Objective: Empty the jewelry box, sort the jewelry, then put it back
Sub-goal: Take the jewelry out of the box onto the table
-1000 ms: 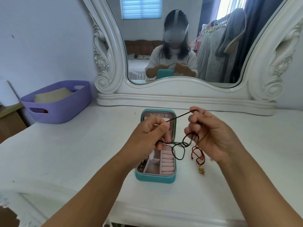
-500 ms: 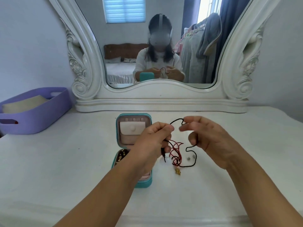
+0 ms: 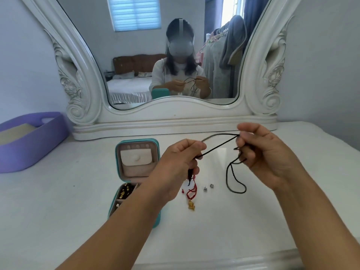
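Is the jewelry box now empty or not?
Not empty: gold pieces lie in the open jewelry box's tray.

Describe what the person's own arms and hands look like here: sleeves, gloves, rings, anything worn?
Both forearms are bare to the frame's edge; no sleeves show on them. The left hand and right hand wear no gloves, and no rings, watch or bracelets are visible.

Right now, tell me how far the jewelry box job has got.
Partly emptied. Done: a red cord with a gold charm and two small silver pieces lie on the table. In hand: the left hand and right hand each pinch a black cord, stretched between them. Left: gold pieces still sit in the open box; sorting and refilling not started.
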A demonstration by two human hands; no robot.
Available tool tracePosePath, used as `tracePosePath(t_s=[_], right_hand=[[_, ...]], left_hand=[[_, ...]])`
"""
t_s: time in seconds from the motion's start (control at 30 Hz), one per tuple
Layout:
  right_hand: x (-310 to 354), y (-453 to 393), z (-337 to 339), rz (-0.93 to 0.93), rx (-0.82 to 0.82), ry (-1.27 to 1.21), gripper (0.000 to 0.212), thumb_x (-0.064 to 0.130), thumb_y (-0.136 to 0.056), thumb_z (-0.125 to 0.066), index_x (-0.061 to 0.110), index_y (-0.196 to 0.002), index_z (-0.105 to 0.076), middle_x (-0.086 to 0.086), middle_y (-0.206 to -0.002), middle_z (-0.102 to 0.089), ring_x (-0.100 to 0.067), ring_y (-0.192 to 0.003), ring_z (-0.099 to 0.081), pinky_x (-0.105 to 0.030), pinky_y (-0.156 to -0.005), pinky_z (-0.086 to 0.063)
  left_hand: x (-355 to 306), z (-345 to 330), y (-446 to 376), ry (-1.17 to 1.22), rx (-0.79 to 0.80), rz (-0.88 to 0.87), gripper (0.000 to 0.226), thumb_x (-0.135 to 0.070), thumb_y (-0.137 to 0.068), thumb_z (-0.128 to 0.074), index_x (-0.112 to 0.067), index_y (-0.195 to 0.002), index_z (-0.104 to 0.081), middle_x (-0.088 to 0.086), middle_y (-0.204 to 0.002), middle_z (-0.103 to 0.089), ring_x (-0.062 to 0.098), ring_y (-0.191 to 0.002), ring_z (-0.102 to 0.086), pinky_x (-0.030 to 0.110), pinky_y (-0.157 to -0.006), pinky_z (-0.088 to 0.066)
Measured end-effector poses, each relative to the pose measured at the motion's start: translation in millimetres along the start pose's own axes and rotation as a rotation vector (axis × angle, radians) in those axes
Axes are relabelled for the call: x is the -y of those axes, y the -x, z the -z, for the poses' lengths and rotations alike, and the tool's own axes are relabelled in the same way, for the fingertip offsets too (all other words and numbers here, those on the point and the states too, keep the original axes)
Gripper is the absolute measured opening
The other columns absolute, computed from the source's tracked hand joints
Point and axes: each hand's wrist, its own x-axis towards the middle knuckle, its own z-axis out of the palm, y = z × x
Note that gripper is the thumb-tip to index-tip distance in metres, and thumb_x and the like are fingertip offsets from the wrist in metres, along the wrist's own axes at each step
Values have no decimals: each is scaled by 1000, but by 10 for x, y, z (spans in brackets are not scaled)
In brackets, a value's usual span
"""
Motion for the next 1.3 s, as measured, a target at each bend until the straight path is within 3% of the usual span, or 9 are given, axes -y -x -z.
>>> tracePosePath(t_s=[0.1,0.2,0.33,0.47,0.6,0.7,0.9,1.1,1.3], right_hand=[[0,-98,191,-89,-101,-281,18,1,-87,-47,12,-81,-60,1,-52,-59,-3,-38,-50,-13,-40,-42],[-82,-194,364,-104,-203,-359,22,-5,-88,-43,7,-82,-60,-2,-54,-65,-7,-48,-62,-16,-49,-53],[-245,-301,491,-133,-200,-125,28,-8,-86,-42,9,-89,-64,-2,-69,-71,-11,-63,-66,-24,-63,-56],[-368,-387,562,-148,-163,272,30,1,-85,-48,18,-102,-66,4,-93,-70,-9,-81,-58,-28,-74,-39],[-495,-414,557,-103,-131,484,29,-1,-84,-50,16,-100,-68,3,-93,-70,-8,-85,-59,-14,-66,-44],[-611,-427,561,-67,-93,592,28,-3,-84,-50,15,-96,-68,-2,-90,-71,-13,-86,-62,-20,-73,-48],[-681,-478,588,5,-84,920,30,2,-84,-48,19,-94,-70,10,-90,-64,-5,-84,-58,-12,-68,-41],[-672,-482,643,82,-160,933,34,-3,-80,-49,22,-88,-70,5,-99,-61,-10,-87,-56,-5,-65,-39],[-613,-433,663,191,-283,834,25,1,-79,-56,20,-89,-70,4,-101,-61,-10,-94,-55,-17,-72,-39]], left_hand=[[85,-85,-14,78,57,74,15,-3,-91,-48,-13,-90,-59,5,-68,-58,11,-46,-40,25,-56,-45],[187,-147,-8,44,187,101,22,8,-88,-45,-8,-83,-60,9,-71,-61,18,-55,-58,27,-65,-54],[291,-283,4,-19,260,155,23,10,-86,-49,-4,-83,-67,12,-71,-68,19,-59,-64,24,-64,-58],[421,-417,-24,15,228,196,20,14,-83,-52,0,-90,-65,19,-85,-61,15,-56,-66,21,-60,-56],[584,-451,-81,-63,191,189,21,11,-78,-60,-5,-91,-66,12,-85,-58,22,-67,-63,23,-67,-55],[691,-437,-117,-247,166,144,22,1,-75,-69,-16,-89,-69,1,-83,-64,16,-73,-65,21,-70,-52],[752,-451,-111,-642,171,-88,26,-3,-81,-58,-21,-94,-70,-5,-85,-66,7,-73,-59,17,-69,-48],[733,-431,-90,-759,154,-175,33,-5,-83,-58,-25,-108,-67,-19,-87,-53,-5,-71,-53,-1,-64,-39],[574,-270,-100,-701,20,-199,26,-5,-83,-58,-24,-98,-69,-11,-93,-63,-7,-67,-57,3,-63,-42]])
